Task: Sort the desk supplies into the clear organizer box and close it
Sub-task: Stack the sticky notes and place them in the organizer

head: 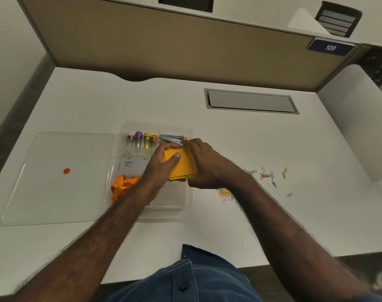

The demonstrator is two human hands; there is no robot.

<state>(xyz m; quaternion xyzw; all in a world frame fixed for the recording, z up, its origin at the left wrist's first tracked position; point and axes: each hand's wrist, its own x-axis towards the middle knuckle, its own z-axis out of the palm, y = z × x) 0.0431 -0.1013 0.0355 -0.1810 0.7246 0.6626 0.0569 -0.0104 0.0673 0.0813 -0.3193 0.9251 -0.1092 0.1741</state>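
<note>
— organizer box [189,168] sat open on the white desk [229,149] in front of us, didn't it? what were our hands doing?

— both were over it. our left hand [161,168] was curled around a stack of yellow sticky notes [182,166], thumb pressed on the top sheet, fingers wrapped over the far edge. our right hand [204,164] closed on the same stack from the right side, so we gripped it between the two hands.

— and where was the stack relative to the box?

— above the right-hand compartment, about mid-box. we could not tell whether it touched the bottom. a green edge showed at the near end of the stack.

— what else lay in the box?

— four markers [142,139] with pink, purple, yellow and orange caps stood side by side in the far left compartment. a stapler [171,138] lay in the far right one, just beyond our fingers. a white card box [132,165] sat near our left wrist, and orange rubber bands [123,186] were heaped in the near left corner, partly under our left forearm.

— the lid?

— clear lid [57,177] lay flat on the desk just left of the box, an orange dot on it.

— anything outside?

— coloured paper clips [270,175] were scattered on the desk to the right, some just beside our right forearm.
</note>
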